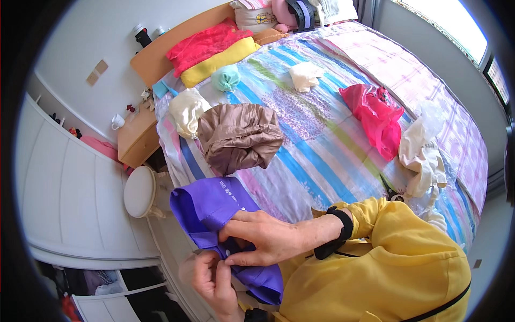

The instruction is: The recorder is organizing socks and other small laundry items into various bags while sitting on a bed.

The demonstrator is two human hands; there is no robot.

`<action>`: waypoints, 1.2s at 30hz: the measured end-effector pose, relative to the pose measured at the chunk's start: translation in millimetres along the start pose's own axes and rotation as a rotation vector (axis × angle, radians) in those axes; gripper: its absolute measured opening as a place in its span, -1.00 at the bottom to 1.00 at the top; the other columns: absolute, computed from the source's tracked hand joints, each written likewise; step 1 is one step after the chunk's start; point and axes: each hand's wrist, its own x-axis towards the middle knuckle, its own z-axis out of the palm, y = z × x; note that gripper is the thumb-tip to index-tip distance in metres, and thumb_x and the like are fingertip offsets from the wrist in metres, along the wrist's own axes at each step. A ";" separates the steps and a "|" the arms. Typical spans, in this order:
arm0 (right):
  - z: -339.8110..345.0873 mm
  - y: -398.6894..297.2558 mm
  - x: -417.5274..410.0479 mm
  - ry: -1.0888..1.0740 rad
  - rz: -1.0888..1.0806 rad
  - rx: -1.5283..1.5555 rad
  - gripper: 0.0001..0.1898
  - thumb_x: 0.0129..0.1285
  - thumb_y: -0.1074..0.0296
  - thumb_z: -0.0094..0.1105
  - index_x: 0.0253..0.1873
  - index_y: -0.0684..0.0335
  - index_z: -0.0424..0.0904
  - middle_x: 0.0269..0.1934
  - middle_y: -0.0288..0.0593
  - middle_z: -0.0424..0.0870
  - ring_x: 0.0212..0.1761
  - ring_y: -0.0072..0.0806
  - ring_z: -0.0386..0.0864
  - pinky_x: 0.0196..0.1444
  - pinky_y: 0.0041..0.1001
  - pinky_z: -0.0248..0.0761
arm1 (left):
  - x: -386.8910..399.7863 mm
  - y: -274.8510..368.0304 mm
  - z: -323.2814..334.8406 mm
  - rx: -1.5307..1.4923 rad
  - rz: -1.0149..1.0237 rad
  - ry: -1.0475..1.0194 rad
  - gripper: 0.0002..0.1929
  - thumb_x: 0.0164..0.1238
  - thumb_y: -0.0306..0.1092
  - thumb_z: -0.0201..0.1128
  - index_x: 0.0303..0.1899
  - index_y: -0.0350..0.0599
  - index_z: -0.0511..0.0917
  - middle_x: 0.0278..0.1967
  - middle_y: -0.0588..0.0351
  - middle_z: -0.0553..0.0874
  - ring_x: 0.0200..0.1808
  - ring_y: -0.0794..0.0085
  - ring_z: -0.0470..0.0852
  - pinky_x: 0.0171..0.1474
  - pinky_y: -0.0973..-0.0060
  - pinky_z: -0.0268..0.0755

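A purple fabric bag bearing white writing is held up at the near edge of the bed, its mouth gaping toward the left. My right hand grips the bag's edge from above, fingers partly tucked inside its folds. Just below, my left hand pinches the same edge between thumb and finger. A small white round button shows on the bag between both hands. Beyond the bag, a bundle of brown satiny cloth rests on the bed, beside a cream drawstring pouch.
On the striped bedspread lie a mint bundle, a white bundle, a pink plastic bag, scissors and a cream cloth item. A round stool and a bedside cabinet stand left.
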 end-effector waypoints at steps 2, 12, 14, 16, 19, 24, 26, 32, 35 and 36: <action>0.7 0.9 0.8 0.006 0.007 -0.061 -0.67 0.11 0.26 0.29 -0.14 0.32 0.42 -0.28 -0.02 0.45 -0.29 -0.07 0.52 -0.34 -0.25 0.37 | -1.9 -1.0 4.1 0.234 0.069 0.013 -0.92 0.29 -0.56 0.07 -0.25 -0.36 0.49 -0.42 0.18 0.55 -0.37 0.64 0.46 -0.26 0.70 0.31; 3.0 19.2 -8.0 -0.116 -0.074 -0.029 -0.79 0.13 0.47 0.15 -0.15 0.41 0.44 -0.28 0.04 0.45 -0.25 0.01 0.50 -0.26 -0.20 0.38 | -2.7 -5.5 21.6 0.785 0.294 -0.040 -0.87 0.11 -0.64 0.17 -0.27 -0.33 0.55 -0.46 -0.11 0.61 -0.46 0.07 0.58 -0.36 0.29 0.40; 2.5 20.2 -8.9 -0.153 -0.147 -0.037 -0.77 0.12 0.50 0.14 -0.11 0.42 0.45 -0.25 0.06 0.48 -0.23 0.03 0.51 -0.25 -0.19 0.39 | -3.2 -6.6 19.7 0.829 0.331 -0.031 -0.90 0.11 -0.63 0.18 -0.30 -0.33 0.54 -0.47 -0.12 0.60 -0.46 0.04 0.58 -0.36 0.27 0.40; 1.8 19.4 -8.8 -0.165 -0.150 -0.013 -0.75 0.11 0.51 0.13 -0.09 0.43 0.45 -0.24 0.08 0.49 -0.22 0.03 0.52 -0.24 -0.19 0.40 | -3.2 -7.6 17.7 0.866 0.360 -0.031 -0.97 0.11 -0.61 0.18 -0.38 -0.33 0.52 -0.51 -0.11 0.57 -0.47 -0.01 0.55 -0.38 0.23 0.38; 2.2 15.0 -8.9 -0.160 -0.087 0.022 -0.77 0.11 0.50 0.11 -0.11 0.43 0.47 -0.28 0.12 0.53 -0.25 0.04 0.54 -0.25 -0.18 0.41 | -3.7 -7.8 16.0 0.884 0.394 -0.026 -0.99 0.13 -0.59 0.15 -0.40 -0.31 0.51 -0.53 -0.10 0.55 -0.49 0.00 0.54 -0.42 0.22 0.37; 7.8 5.5 -10.1 -0.120 0.117 -0.359 -0.87 0.04 0.40 0.11 -0.47 0.32 0.43 -0.56 -0.02 0.52 -0.51 0.03 0.50 -0.49 -0.15 0.34 | -3.7 -5.9 17.1 0.966 0.459 -0.053 -0.99 0.14 -0.57 0.12 -0.43 -0.29 0.48 -0.54 -0.09 0.52 -0.51 0.02 0.52 -0.45 0.20 0.34; 9.6 4.5 -9.8 -0.110 0.093 -0.373 -0.87 0.06 0.42 0.10 -0.48 0.31 0.40 -0.57 -0.04 0.51 -0.56 -0.01 0.46 -0.53 -0.20 0.31 | -3.7 -5.7 17.4 0.980 0.454 -0.079 -0.97 0.14 -0.57 0.11 -0.45 -0.28 0.45 -0.56 -0.08 0.51 -0.51 0.01 0.51 -0.46 0.19 0.34; 10.7 7.0 -7.3 -0.088 0.202 -0.072 -0.85 0.05 0.40 0.07 -0.49 0.35 0.40 -0.55 0.07 0.51 -0.54 0.04 0.44 -0.52 -0.19 0.29 | -5.9 -7.8 16.5 0.766 0.488 -0.064 -0.89 0.14 -0.56 0.10 -0.51 -0.26 0.36 -0.60 -0.05 0.43 -0.57 0.04 0.44 -0.51 0.24 0.25; 9.4 4.3 -6.0 -0.121 0.309 0.157 -0.80 0.15 0.38 0.08 -0.46 0.38 0.40 -0.56 0.09 0.47 -0.54 -0.01 0.41 -0.48 -0.23 0.28 | -10.8 -6.2 15.2 0.686 0.439 -0.031 -0.87 0.19 -0.55 0.08 -0.51 -0.25 0.35 -0.61 0.00 0.39 -0.61 0.21 0.37 -0.53 0.33 0.18; 8.5 2.8 -5.2 -0.154 0.379 0.237 -0.76 0.21 0.35 0.10 -0.45 0.39 0.40 -0.57 0.08 0.44 -0.55 -0.08 0.40 -0.46 -0.26 0.28 | -13.0 -5.1 14.5 0.628 0.400 0.007 -0.87 0.19 -0.53 0.11 -0.50 -0.24 0.36 -0.60 -0.01 0.41 -0.62 0.16 0.38 -0.55 0.31 0.17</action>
